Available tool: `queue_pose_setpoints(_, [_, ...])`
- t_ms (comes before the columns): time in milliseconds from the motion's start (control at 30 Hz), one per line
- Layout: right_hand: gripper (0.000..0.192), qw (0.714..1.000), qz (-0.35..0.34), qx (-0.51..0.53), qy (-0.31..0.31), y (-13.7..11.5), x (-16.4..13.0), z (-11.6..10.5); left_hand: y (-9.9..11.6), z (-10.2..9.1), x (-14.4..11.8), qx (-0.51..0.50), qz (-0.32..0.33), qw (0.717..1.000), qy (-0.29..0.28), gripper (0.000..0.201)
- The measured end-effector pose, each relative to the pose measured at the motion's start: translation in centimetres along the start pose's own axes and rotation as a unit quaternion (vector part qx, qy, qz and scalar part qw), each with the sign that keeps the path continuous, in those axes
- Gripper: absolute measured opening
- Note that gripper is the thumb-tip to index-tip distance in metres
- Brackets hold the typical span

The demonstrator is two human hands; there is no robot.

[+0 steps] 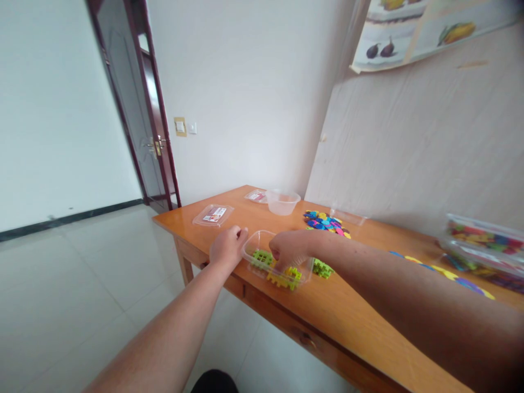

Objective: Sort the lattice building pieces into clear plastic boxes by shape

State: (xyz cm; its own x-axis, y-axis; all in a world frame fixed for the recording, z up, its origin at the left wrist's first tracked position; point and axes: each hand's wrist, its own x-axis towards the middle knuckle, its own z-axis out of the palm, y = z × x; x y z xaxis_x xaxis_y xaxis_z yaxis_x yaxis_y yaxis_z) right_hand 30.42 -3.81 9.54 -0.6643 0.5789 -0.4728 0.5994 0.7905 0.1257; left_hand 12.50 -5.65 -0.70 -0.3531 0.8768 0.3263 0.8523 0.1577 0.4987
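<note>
The left hand (pixel 227 245) is curled in a fist against the tub (pixel 262 246), at its 9 o'clock side, likely to keep it from sliding. The right hand (pixel 290 250) reaches into the tub and pinches green blocks (pixel 286 275). More blocks (pixel 322 268) lie at 3 o'clock.

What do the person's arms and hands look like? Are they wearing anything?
Both arms are bare all the way up as far as the picture shows: no sleeves, no gloves. The left hand and right hand show no ring, watch or bracelet that I can see. The picture is a bit blurry, so tiny things might be missed.
</note>
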Motion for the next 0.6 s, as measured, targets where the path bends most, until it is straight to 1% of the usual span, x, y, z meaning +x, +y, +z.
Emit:
queue_pose_setpoints(100, [0.038,1.000,-0.012,0.014,0.005,0.4,-0.3,-0.2,0.0,0.0,0.0,0.000,-0.003,1.000,-0.001,0.046])
queue_pose_setpoints(233, [0.031,0.998,-0.022,0.060,0.014,1.5,-0.6,-0.4,0.0,0.1,0.1,-0.009,-0.001,1.000,0.003,0.044])
queue_pose_setpoints(433, [0.031,0.997,-0.021,0.079,0.008,3.4,-1.5,-1.3,0.0,0.1,0.1,-0.009,-0.005,1.000,0.001,0.042])
queue_pose_setpoints(533, [0.031,0.997,-0.020,0.075,-0.005,3.5,-1.8,-1.6,-0.1,0.2,0.1,-0.013,-0.001,1.000,0.001,0.043])
queue_pose_setpoints(600, [0.031,0.998,-0.005,0.055,-0.008,3.1,-2.0,-1.6,-0.2,0.2,0.1,-0.013,0.001,1.000,0.005,0.044])
